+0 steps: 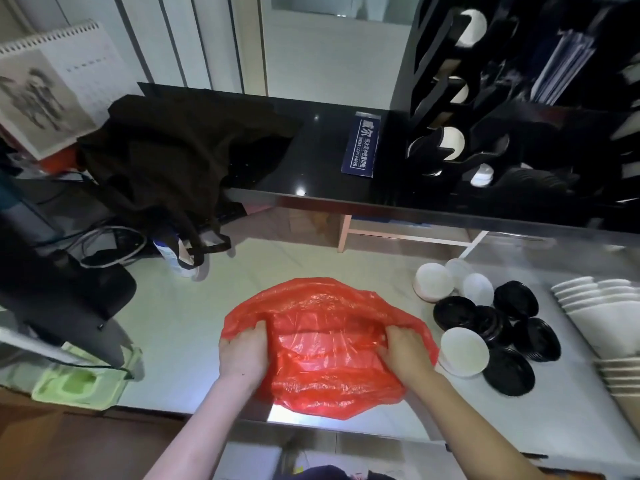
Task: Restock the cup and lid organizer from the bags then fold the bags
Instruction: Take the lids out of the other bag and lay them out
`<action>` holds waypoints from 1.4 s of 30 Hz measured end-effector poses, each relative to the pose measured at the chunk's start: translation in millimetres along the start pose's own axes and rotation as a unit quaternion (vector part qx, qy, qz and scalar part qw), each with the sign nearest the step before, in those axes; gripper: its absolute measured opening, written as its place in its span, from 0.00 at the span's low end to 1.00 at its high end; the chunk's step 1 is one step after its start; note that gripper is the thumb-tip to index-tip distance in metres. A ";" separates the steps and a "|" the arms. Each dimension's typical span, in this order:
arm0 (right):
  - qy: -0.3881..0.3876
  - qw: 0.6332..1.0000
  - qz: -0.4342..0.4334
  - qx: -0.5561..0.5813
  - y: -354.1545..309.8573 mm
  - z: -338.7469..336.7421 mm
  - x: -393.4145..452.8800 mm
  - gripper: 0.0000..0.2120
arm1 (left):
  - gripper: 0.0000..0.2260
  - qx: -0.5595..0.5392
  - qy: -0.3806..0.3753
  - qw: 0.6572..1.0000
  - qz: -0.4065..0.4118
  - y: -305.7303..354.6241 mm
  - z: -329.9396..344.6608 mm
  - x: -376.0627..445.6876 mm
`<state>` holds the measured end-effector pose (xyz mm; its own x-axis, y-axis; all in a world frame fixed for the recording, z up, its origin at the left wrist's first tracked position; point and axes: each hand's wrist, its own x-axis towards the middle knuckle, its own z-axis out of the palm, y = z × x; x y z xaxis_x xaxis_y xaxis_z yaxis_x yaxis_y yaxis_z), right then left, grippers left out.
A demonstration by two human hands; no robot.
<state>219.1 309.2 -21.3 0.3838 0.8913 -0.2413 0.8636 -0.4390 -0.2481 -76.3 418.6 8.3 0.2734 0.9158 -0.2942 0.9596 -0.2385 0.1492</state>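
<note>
My left hand (244,351) and right hand (403,351) each pinch a fold of the red plastic bag (322,344) — fingers curled into the film — as it lies crumpled on the pale counter (180,327). Just right of it sit black lids (509,344) and white lids (462,351); the black organizer (512,109) stands behind.

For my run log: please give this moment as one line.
stage: bag handling | left hand: grips red bag | right hand: grips red bag | black lids, white cups: loose on counter
</note>
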 end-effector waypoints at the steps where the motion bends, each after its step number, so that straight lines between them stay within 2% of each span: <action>1: -0.002 0.999 -0.008 0.042 -1.3 -1.1 -1.5 0.05 | 0.12 -0.008 0.009 1.000 -0.002 1.2 -2.0 -0.2; 3: 0.003 0.994 -0.032 0.107 -4.0 -3.2 -4.6 0.12 | 0.12 -0.014 0.016 1.000 -0.005 4.6 -5.4 -1.2; 5: 0.013 0.987 -0.045 0.152 -7.6 -5.9 -8.8 0.20 | 0.18 0.004 -0.002 1.000 -0.009 6.0 -4.9 -2.9; 8: 0.009 0.983 -0.043 0.178 -9.0 -4.8 -13.1 0.23 | 0.27 0.023 -0.048 0.998 -0.020 -1.3 2.1 -4.1; 10: -0.024 0.987 -0.047 0.154 -7.3 -2.9 -16.1 0.21 | 0.28 0.019 -0.062 0.997 -0.030 -8.4 9.5 -1.6; 13: -0.054 0.994 -0.056 0.072 -6.5 -3.2 -19.1 0.12 | 0.18 0.014 -0.088 0.995 -0.049 -13.5 16.4 -1.7; 16: -0.069 0.996 -0.044 0.031 -4.9 -1.0 -23.0 0.17 | 0.13 0.025 -0.094 0.994 -0.049 -11.3 15.2 -9.6; 19: -0.065 0.996 -0.058 0.015 -0.4 -0.4 -29.1 0.17 | 0.15 0.031 -0.078 0.995 -0.049 -7.5 13.7 -16.2; 23: -0.056 0.994 -0.091 0.017 4.2 -7.8 -33.7 0.10 | 0.18 0.029 -0.045 0.998 -0.037 -1.9 8.6 -26.0; 25: -0.062 0.990 -0.116 0.050 5.7 -12.4 -38.8 0.12 | 0.22 0.020 -0.025 0.999 -0.035 0.0 3.8 -30.8; 27: -0.033 0.985 -0.148 0.077 10.7 -19.2 -49.6 0.13 | 0.25 0.022 0.016 0.999 -0.028 4.4 -2.0 -37.4; 30: 0.110 0.976 -0.165 0.096 25.1 -24.4 -64.5 0.03 | 0.25 0.043 0.059 0.997 -0.021 12.1 -10.4 -47.2; 31: 0.169 0.967 -0.161 0.104 30.8 -25.7 -69.5 0.03 | 0.25 0.047 0.059 0.997 -0.023 15.9 -12.6 -50.7; 33: 0.257 0.951 -0.125 0.114 42.8 -30.9 -80.7 0.10 | 0.22 0.041 0.060 0.997 -0.023 22.5 -16.0 -57.0; 36: 0.306 0.945 -0.054 0.098 58.1 -40.4 -97.1 0.15 | 0.18 0.027 0.071 0.997 -0.009 28.7 -23.3 -66.8; 39: 0.296 0.951 0.016 0.087 76.1 -41.2 -108.1 0.21 | 0.17 0.023 0.083 0.996 0.020 39.3 -35.2 -79.8; 41: 0.235 0.962 0.061 0.123 85.5 -46.4 -114.6 0.25 | 0.14 -0.001 0.092 0.995 0.030 50.0 -47.4 -89.7; 42: 0.195 0.966 0.084 0.149 89.1 -50.6 -118.1 0.23 | 0.13 -0.015 0.098 0.994 0.034 56.1 -54.1 -95.8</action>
<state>267.2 170.5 32.5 0.6539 0.7545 0.0567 0.6692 -0.5417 -0.5087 -52.2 335.0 95.9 0.3173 0.9438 -0.0923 0.9358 -0.2959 0.1918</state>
